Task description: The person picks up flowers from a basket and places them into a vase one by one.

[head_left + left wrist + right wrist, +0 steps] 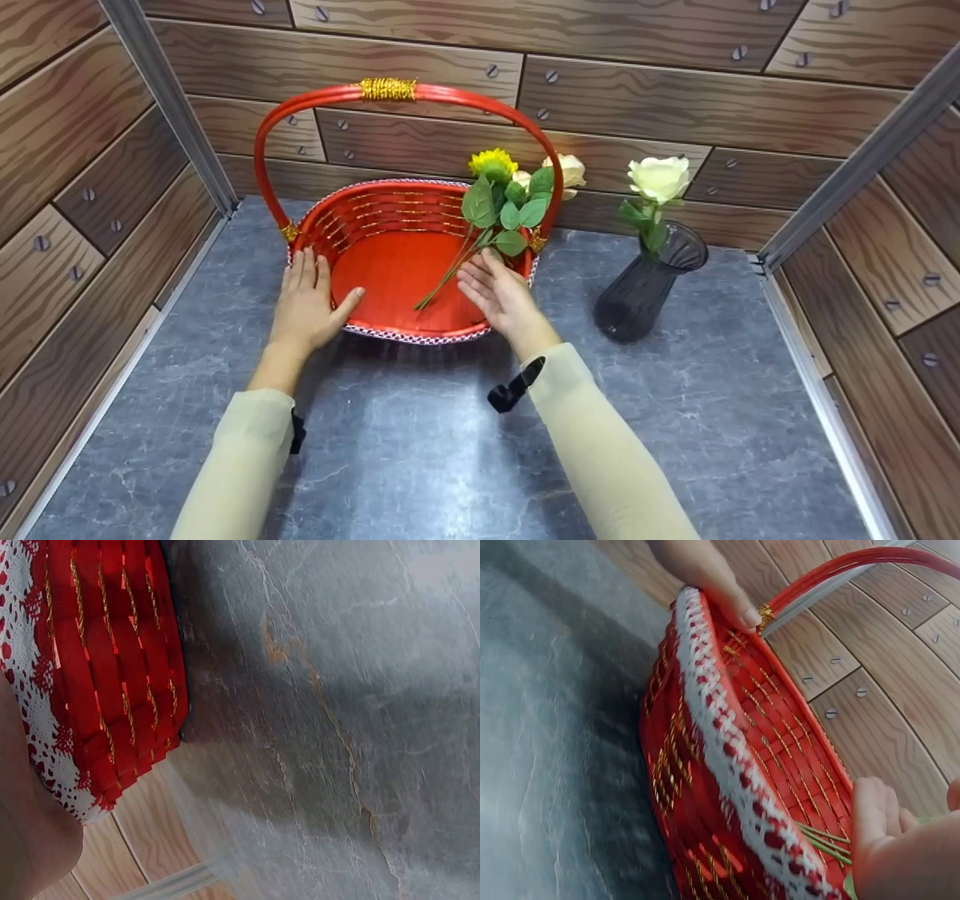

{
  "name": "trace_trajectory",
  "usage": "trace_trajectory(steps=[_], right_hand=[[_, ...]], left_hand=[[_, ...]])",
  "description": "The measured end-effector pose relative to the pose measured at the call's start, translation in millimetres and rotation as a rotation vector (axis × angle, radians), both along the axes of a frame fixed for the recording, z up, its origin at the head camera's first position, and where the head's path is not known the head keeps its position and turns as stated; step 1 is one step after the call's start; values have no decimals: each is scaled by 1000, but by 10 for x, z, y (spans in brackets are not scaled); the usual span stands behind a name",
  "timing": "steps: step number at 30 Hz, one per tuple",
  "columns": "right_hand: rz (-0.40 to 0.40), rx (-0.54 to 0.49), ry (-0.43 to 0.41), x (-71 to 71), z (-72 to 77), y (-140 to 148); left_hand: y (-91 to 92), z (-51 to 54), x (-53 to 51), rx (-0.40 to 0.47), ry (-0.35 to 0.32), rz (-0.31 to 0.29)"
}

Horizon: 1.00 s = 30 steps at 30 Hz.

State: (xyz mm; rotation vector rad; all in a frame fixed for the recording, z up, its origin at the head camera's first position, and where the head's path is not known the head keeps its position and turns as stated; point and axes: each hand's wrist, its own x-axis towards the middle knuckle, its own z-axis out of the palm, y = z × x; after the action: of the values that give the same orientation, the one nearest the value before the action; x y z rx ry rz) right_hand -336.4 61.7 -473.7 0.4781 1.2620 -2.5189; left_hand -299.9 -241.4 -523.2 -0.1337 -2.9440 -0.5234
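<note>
A red woven basket (390, 259) with a tall arched handle and white lace trim stands on the grey surface. My left hand (307, 304) rests on its left front rim, fingers straight and thumb spread. Over the right front rim my right hand (499, 296) has its fingers extended, beside the green stems of artificial flowers (499, 202). Those flowers, a yellow bloom and cream roses with leaves, lean on the basket's right side, heads near the handle. In the right wrist view, stems (825, 841) pass behind my right hand, which partly hides them.
To the basket's right is a dark see-through vase (634, 300) holding one white rose (660, 178). Wood-patterned panels (600, 97) wall the back and both sides, with metal strips along the corners. Grey marbled tabletop (420, 450) extends in front of the basket.
</note>
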Motion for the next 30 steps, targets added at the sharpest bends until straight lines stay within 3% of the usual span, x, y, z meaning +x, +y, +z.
trace_trajectory(steps=[6,23,30], right_hand=[[-4,-27,-40,-83,-31,-62],[-33,28,-174,-307,-181,-137],[-42,-7,-215,-327,-183,-137]], left_hand=[[-9,-6,-9,-4,1,1],[2,10,-13,-5,-5,6],[2,2,-8,-2,-13,6]])
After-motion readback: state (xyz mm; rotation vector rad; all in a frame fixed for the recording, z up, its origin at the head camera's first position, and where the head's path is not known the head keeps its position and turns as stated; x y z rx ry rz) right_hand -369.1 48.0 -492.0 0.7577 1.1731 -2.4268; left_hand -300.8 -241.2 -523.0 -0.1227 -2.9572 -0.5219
